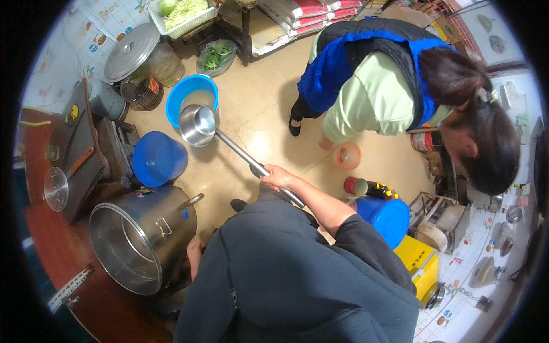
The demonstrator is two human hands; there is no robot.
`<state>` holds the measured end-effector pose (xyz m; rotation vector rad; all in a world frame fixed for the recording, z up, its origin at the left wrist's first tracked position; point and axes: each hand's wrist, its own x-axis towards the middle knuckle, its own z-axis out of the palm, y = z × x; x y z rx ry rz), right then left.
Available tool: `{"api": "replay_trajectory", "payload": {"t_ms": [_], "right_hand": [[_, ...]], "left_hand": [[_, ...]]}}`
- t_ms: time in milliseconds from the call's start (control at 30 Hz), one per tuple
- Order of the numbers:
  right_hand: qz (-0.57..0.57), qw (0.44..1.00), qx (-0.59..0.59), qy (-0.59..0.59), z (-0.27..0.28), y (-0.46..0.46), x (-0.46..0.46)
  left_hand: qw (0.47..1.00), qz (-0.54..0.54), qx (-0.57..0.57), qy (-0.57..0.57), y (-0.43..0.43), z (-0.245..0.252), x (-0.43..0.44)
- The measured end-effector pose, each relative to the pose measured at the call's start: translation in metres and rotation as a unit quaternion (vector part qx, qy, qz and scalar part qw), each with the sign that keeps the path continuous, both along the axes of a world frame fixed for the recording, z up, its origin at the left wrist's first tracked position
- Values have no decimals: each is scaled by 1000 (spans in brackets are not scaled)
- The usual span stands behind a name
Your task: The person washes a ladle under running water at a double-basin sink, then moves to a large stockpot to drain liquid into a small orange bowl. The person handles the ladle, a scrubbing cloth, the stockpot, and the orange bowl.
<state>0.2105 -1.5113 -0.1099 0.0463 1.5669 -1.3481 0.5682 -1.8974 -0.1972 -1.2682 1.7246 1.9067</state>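
Note:
My right hand (278,176) grips the long metal handle of a large stainless steel ladle (236,150). The ladle's bowl is over the near rim of a light blue bucket (173,99) with cloudy liquid in it; whether they touch is unclear. Down at the left, my left hand (195,248) is beside a tall stainless steel pot (171,227), partly hidden by my jacket, and its grip does not show. The pot's wide mouth is uncovered, and a spout sticks out from its wall. A dark blue plastic bucket (159,159) stands between the pot and the light blue bucket.
At the right a person (377,90) bends over, one hand near an orange-rimmed container (348,156). A blue lidded bucket (391,223) and a yellow box (418,261) stand beside me. Bagged greens (216,58) lie on the floor. A cutting board (77,150) leans at left.

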Motion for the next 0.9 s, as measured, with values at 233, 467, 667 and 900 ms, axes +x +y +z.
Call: {"api": "replay_trajectory", "payload": {"t_ms": [233,467,667,900], "right_hand": [[-41,999,-20,16,28,-7,21],[-32,999,-30,16,56,-38,18],[8,998,-68,11,83,-97,8],[46,995,-83,16,100,-149,14]], "left_hand": [[989,92,-89,-79,15,48,-10],[988,154,-9,23,28,13,35],[964,265,-21,13,43,-12,47],[968,246,-9,37,48,-29,60]]}}
